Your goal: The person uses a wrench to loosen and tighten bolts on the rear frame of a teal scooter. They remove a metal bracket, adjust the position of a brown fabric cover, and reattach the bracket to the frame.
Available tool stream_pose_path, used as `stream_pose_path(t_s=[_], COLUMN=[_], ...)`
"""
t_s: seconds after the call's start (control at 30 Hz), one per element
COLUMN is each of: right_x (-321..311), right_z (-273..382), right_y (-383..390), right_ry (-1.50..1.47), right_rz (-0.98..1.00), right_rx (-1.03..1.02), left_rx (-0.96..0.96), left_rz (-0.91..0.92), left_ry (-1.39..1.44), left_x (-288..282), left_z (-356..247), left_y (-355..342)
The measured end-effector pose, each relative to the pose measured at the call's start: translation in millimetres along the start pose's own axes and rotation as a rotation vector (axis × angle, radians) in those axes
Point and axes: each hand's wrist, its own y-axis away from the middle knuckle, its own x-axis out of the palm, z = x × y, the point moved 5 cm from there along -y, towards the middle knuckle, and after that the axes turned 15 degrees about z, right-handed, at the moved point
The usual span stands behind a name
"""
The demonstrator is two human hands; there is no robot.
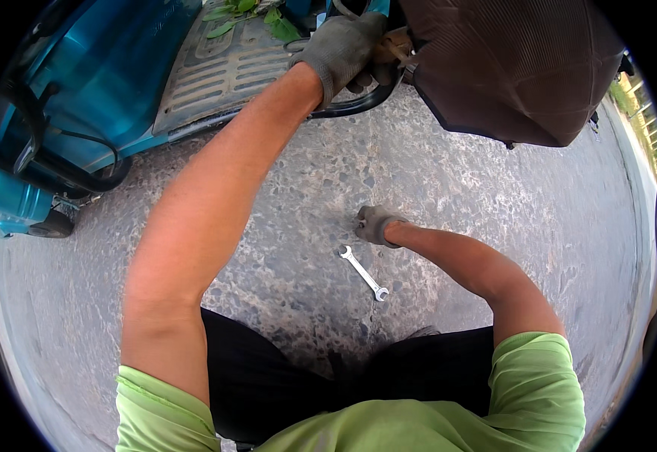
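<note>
A grey work glove covers my left hand, which reaches up to the teal vehicle beside the brown seat. Its fingers curl down by a rusty brown part and a black tube; what they grip is hidden. My right hand, also gloved, is low over the pavement with its fingers curled in. Whatever it may hold does not show. Just below that hand, a silver double open-ended wrench lies on the ground, slanting down to the right.
The teal vehicle body fills the upper left, with a ribbed footboard and green leaves on it. A brown ribbed seat overhangs at upper right. A small wheel stands at far left. Rough grey pavement lies beneath.
</note>
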Motion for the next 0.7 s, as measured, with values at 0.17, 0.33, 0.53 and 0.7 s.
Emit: stream_pose_path(t_s=[0.17,0.33,0.53,0.7], right_x=[-21.3,-103.3,-261.7,-330.0], right_z=[56.6,190.4,237.0,136.2], right_y=[39.9,206.2,298.4,356.9], right_ry=[0.268,0.353,0.042,0.018], right_rz=[0.253,0.454,-0.936,-1.244], right_rx=[-0.045,-0.445,-0.796,-0.558], left_rx=[0.011,-0.033,0.250,-0.201], left_rz=[-0.103,-0.062,-0.191,-0.070], left_ry=[-0.388,-0.406,-0.208,0.120], left_x=[9.0,1.6,8.8,-3.8], left_z=[-11.9,3.1,-1.4,-0.8], left_y=[0.7,-11.7,-6.3,0.4])
